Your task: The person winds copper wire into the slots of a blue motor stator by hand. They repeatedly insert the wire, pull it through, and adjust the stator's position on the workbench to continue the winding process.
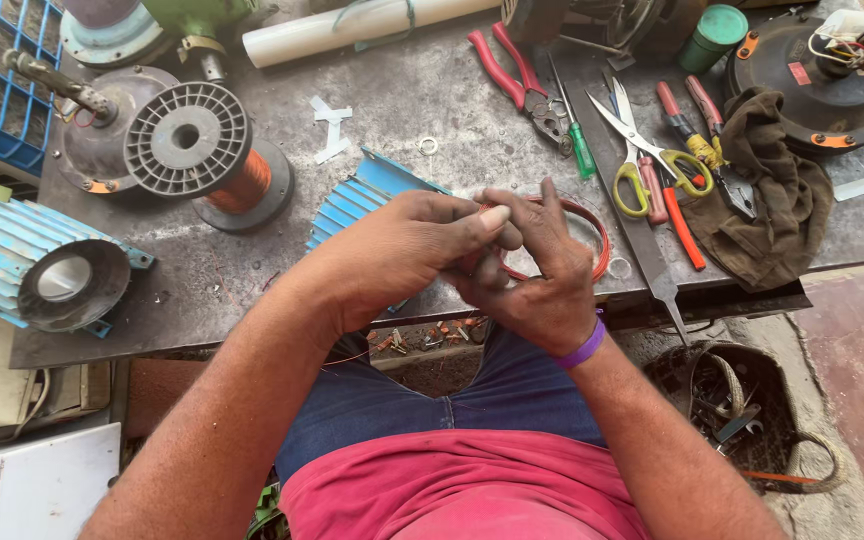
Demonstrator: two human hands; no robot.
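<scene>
At the near edge of the bench (pixel 402 100), both hands meet over a coil (pixel 592 225) of copper-red wire. Left hand (pixel 402 250) comes in from the left, thumb and fingers pinched together on the coil's near side. Right hand (pixel 537 275) sits just beside it, touching it, fingers curled and clenched on the same part of the coil. The far arc of the coil shows past the right fingers; the gripped part is hidden by the hands. A purple band (pixel 582 348) circles the right wrist.

Coil lies at the bench front, between a blue ribbed piece (pixel 362 195) on the left and a flat file (pixel 642 250) on the right.

Left of the hands: a grey spool (pixel 192 140) wound with copper wire, lying tilted. Further left, a blue finned housing (pixel 12 255) with a dark round cap.

Right of the hands: yellow-handled scissors (pixel 652 165), red pliers (pixel 512 70), a green screwdriver (pixel 580 150), a brown rag (pixel 777 200). A white tube (pixel 352 30) lies along the far edge. Small bits of copper wire litter the ledge below the bench front.
</scene>
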